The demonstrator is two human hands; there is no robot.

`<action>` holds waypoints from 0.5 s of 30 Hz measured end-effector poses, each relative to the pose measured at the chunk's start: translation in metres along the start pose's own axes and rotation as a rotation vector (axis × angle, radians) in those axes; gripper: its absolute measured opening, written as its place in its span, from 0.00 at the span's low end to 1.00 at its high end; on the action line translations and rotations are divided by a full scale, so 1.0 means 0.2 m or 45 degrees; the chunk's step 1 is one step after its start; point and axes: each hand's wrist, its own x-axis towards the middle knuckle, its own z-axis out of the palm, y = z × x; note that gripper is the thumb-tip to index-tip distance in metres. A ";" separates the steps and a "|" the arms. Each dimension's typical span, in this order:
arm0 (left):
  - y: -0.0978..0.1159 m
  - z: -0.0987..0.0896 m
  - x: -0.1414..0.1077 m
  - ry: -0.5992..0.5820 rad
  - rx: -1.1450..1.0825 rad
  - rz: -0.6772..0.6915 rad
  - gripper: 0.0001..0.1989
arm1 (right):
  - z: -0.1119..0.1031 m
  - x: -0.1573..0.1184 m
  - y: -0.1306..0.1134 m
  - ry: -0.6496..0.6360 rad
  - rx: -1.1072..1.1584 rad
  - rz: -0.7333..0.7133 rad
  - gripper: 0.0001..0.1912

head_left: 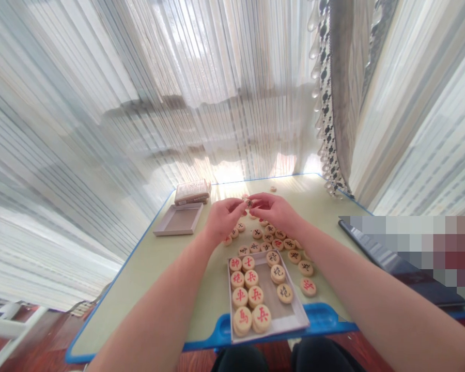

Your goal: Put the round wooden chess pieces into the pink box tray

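Note:
Above the far part of the loose pieces, a round wooden xiangqi piece (249, 203) with a black character is pinched between my fingertips. My left hand (225, 214) grips it from the left, and my right hand (276, 211) closes on its right side. Nearer me lies a shallow box (272, 310). Red-marked pieces (251, 279) fill two columns along its left side, and black-marked pieces (278, 274) line its right side; some are stacked. Loose pieces (267, 238), mostly black-marked, spread beneath and behind my hands, which partly hide some of them.
An open box lid (179, 219) lies at the left, with a pale packet (192, 191) behind it. A dark flat device (395, 268) rests at the right edge. The blue-rimmed table (147, 289) meets striped curtains (225, 103) at the back. One piece (273, 189) sits far off.

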 end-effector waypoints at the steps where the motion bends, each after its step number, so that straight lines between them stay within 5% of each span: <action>1: 0.01 0.00 0.00 -0.004 -0.009 -0.022 0.16 | 0.00 0.00 0.00 0.012 -0.054 -0.050 0.17; 8: 0.02 -0.03 0.01 -0.004 -0.087 -0.068 0.17 | 0.01 -0.03 0.00 0.159 -0.399 -0.331 0.17; 15: 0.02 -0.04 0.01 -0.018 -0.006 -0.031 0.18 | 0.02 -0.06 -0.03 0.207 -0.643 -0.418 0.12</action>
